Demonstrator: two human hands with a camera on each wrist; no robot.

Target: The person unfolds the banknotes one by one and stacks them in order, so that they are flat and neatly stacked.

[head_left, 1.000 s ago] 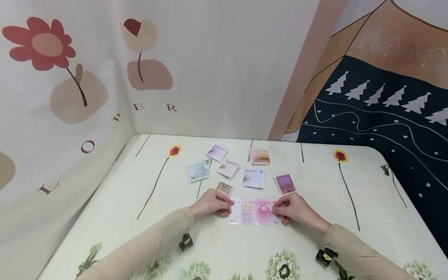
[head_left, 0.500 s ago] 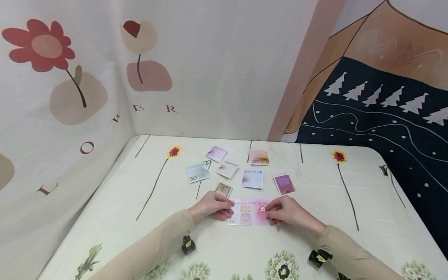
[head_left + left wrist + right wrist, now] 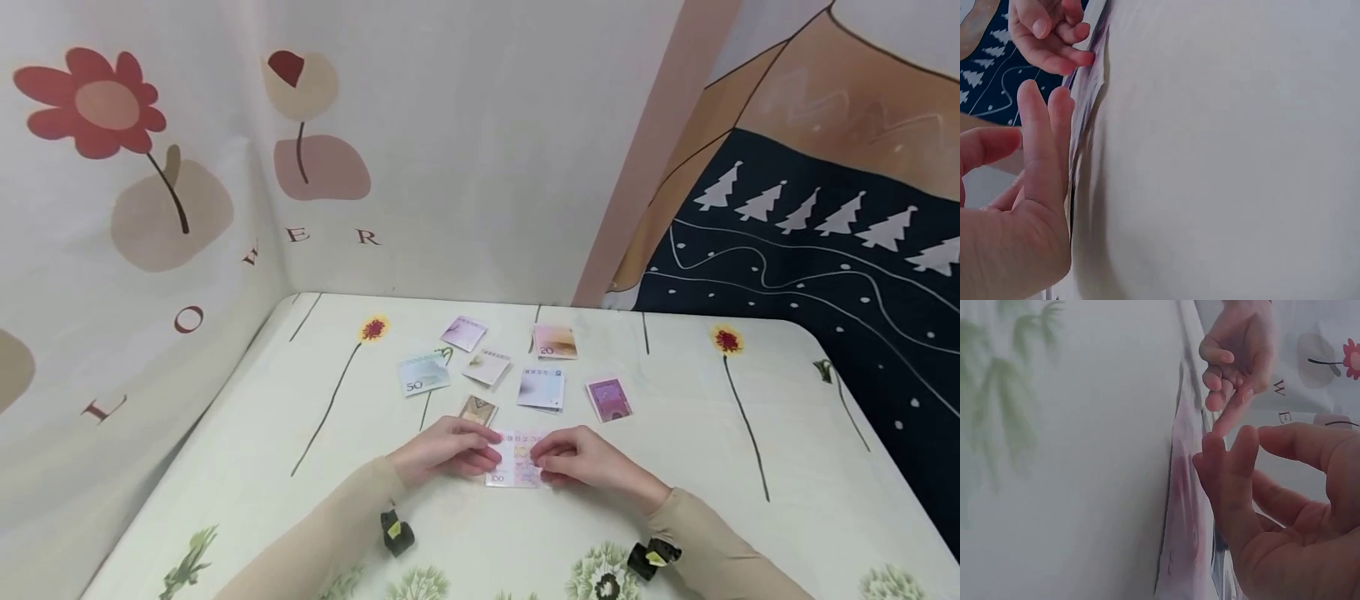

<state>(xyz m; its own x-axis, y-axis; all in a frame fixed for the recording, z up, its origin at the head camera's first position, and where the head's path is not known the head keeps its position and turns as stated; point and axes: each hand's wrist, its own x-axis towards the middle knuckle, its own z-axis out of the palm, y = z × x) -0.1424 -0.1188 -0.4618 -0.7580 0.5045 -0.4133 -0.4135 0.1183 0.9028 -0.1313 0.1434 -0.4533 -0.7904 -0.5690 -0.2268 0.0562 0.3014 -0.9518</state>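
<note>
A pink 100 banknote lies on the table between the hands, its right part covered in the head view. My left hand has fingertips on the note's left end. Two fingers of it reach out fairly straight in the left wrist view. My right hand lies across the note, loosely bent, its fingertips near the left ones. In the right wrist view the banknote runs beside the right fingers, and nothing shows gripped between them. A brown folded note sits just behind the left hand.
Several folded notes lie farther back: a teal 50 note, an orange 20 note, a bluish note, a purple note, a lilac note and a pale note. A flowered cloth covers the table.
My right hand has moved left across the pink note from its right end, covering the portrait side. The left hand stays at the left end. The other notes have not moved.
</note>
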